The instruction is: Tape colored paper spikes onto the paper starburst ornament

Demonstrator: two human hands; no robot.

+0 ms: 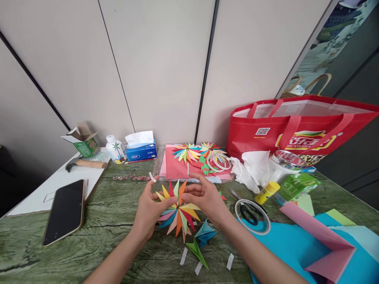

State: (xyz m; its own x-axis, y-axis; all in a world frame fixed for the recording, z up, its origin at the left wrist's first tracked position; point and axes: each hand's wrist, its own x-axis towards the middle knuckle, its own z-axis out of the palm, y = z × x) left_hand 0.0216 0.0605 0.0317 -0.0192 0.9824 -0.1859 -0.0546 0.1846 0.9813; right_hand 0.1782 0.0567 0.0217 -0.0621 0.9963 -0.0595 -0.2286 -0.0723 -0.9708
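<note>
A many-pointed paper star (178,221) in red, orange, yellow, green, pink and blue is held between my two hands just over the table. My left hand (149,209) grips its left side, thumb on top. From the right, my right hand (207,197) pinches the upper right part near the centre. A small white strip of tape (152,177) sticks to a left fingertip, and another stands at a right fingertip. Below the star lie a blue folded paper piece (205,234), a green folded paper piece (197,252) and several white tape strips (183,256).
Scissors (248,211) and a tape roll (268,225) lie right, beside a glue stick (267,192) and coloured paper (284,244). Finished stars (186,152) rest behind on red paper. A red bag (260,136) stands back right; a phone (65,211) and hammer (89,163) are left.
</note>
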